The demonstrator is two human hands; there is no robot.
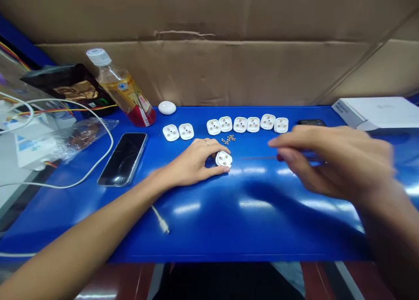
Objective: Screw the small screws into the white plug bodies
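My left hand [196,160] rests on the blue table, thumb and fingers closed around a small white plastic plug housing [224,159] with metal parts inside. To its right, my right hand [327,160] is raised above the table and smeared by motion. Between its thumb and fingers is a thin screwdriver [258,158], its slim shaft pointing left at the housing but apart from it. Just behind the left hand lies a small pile of brass screws [228,139]. More white housings, a pair [178,132] and a longer row [247,124], lie behind, open side up.
At the left are a phone [123,159], a drink bottle [126,92], a white cable [108,147] and a plastic bag [81,136]. A white oval object [166,108] lies near the cardboard wall [209,73]. A white box [376,112] stands at the back right.
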